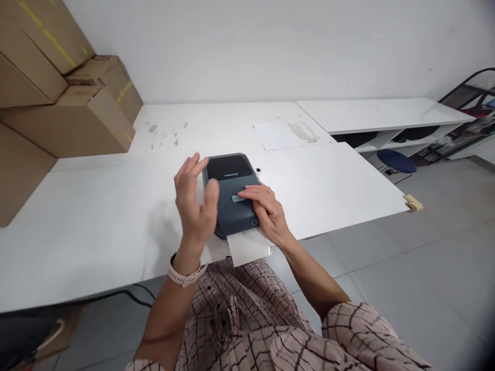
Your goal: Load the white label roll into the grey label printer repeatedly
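My right hand (266, 212) rests flat on the dark label printer (232, 193), fingers together | my left hand (195, 198) hovers just left, fingers apart | printer's long axis runs near-to-far on the white table (96, 221); paper (247, 247) seemingly exits nearside.

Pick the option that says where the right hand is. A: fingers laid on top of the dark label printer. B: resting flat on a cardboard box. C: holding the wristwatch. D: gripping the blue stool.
A: the right hand lies with its fingers on the lid of the dark label printer, while the left hand is raised open beside it.
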The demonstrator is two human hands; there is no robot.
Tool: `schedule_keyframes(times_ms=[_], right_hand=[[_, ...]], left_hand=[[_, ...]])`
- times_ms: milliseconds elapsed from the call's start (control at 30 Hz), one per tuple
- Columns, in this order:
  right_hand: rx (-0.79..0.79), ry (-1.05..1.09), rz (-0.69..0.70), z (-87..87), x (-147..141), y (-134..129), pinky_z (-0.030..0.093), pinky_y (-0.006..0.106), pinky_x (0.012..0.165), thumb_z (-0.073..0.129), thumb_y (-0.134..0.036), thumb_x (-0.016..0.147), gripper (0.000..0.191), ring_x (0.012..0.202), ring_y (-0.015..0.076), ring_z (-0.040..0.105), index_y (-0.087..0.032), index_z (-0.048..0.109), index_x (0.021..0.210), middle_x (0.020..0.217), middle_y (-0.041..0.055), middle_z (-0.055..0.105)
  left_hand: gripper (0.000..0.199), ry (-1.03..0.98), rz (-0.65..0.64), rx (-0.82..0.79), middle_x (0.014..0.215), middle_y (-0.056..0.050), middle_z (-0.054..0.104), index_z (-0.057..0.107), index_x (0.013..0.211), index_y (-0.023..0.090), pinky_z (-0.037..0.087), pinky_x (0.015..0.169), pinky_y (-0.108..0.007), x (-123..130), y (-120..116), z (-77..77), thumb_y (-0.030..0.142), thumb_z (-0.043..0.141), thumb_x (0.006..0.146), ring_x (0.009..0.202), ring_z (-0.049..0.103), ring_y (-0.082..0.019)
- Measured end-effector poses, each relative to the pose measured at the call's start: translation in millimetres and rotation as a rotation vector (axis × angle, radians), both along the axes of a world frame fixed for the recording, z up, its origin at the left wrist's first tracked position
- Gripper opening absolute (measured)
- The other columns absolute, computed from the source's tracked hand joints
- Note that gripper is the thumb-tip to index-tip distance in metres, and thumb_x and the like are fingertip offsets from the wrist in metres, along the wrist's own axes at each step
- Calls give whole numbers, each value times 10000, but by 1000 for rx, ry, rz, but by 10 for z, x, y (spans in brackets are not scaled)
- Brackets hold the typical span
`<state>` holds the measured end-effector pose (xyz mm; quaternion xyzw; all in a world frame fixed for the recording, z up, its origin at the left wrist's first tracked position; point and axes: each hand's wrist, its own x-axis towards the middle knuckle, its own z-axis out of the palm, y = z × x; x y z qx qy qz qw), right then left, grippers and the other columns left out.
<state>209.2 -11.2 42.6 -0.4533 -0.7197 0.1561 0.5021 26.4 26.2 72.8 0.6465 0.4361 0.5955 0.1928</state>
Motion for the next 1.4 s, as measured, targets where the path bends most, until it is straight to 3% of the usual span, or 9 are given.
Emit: schedule_keyframes(times_ms=[100, 200, 400, 633, 733, 833, 967, 1200, 1400], right_hand=[[72, -64, 22, -64, 16, -4, 387, 536, 1250, 316, -277, 1093, 442, 1431, 212, 542, -371, 541, 1461, 1449, -2, 659], [120, -74, 57, -145, 46, -32, 369, 535, 1271, 317, -258, 1093, 496, 1528, 210, 427, -364, 407, 1569, 1584, 15, 537], [15, -91, 13, -242, 36, -82, 330, 575, 1291, 260, -331, 1101, 501, 1584, 227, 325, -366, 394, 1582, 1619, 9, 490], [59, 30, -36, -330, -32, -21, 386, 613, 1236, 266, -368, 1084, 434, 1524, 243, 427, -349, 601, 1359, 1359, 35, 703], [33, 98, -53, -301, -62, -37, 410, 607, 1215, 319, -353, 1079, 371, 1486, 239, 473, -343, 660, 1227, 1257, 30, 751], [42, 202, -40, -260, -75, -67, 448, 564, 1197, 390, -329, 1071, 303, 1454, 230, 509, -316, 683, 1148, 1223, 33, 767], [24, 204, -57, -253, -73, -82, 428, 567, 1208, 396, -330, 1067, 307, 1458, 239, 505, -306, 696, 1129, 1202, 43, 769], [69, 263, -35, -275, -92, -82, 428, 511, 1202, 443, -287, 1030, 278, 1426, 231, 532, -257, 640, 1224, 1278, 89, 728], [137, -4, -85, -225, -76, -77, 392, 546, 1193, 327, -237, 1044, 358, 1373, 240, 577, -279, 577, 1296, 1087, 51, 793]], left_hand=[[619, 175, -98, 35, 1692, -62, 357, 591, 1439, 249, 35, 1296, -641, 247, 48, 270, 613, 598, 939, 1633, 57, -384], [733, 273, -238, -11, 1728, -80, 285, 555, 1487, 239, -83, 1275, -657, 394, 132, 306, 649, 651, 887, 1627, -49, -417], [742, 230, -340, -136, 1726, -76, 293, 531, 1507, 259, -60, 1269, -677, 413, 96, 154, 631, 667, 880, 1622, -60, -435], [696, 285, -294, -96, 1667, -88, 394, 579, 1435, 257, 12, 1290, -621, 404, 158, 204, 656, 654, 870, 1618, 84, -418], [522, 167, -69, -22, 1482, -110, 556, 637, 1283, 254, 210, 1255, -578, 247, -55, -44, 627, 579, 922, 1525, 314, -377], [353, -56, 224, -17, 947, -70, 635, 620, 896, 263, 459, 1018, -466, 81, -599, -544, 579, 486, 980, 1045, 595, -270], [516, -160, 123, -410, 565, 10, 388, 466, 618, 252, 418, 603, -327, 109, -1312, -1015, 610, 445, 990, 547, 372, -163], [553, -607, -347, -881, 480, 81, 317, 355, 584, 235, 262, 449, -247, 375, -1233, -530, 538, 782, 761, 415, 268, -61], [488, -659, -303, -876, 432, 114, 306, 388, 606, 232, 195, 436, -222, 375, -1314, -554, 499, 788, 688, 388, 238, -40]])
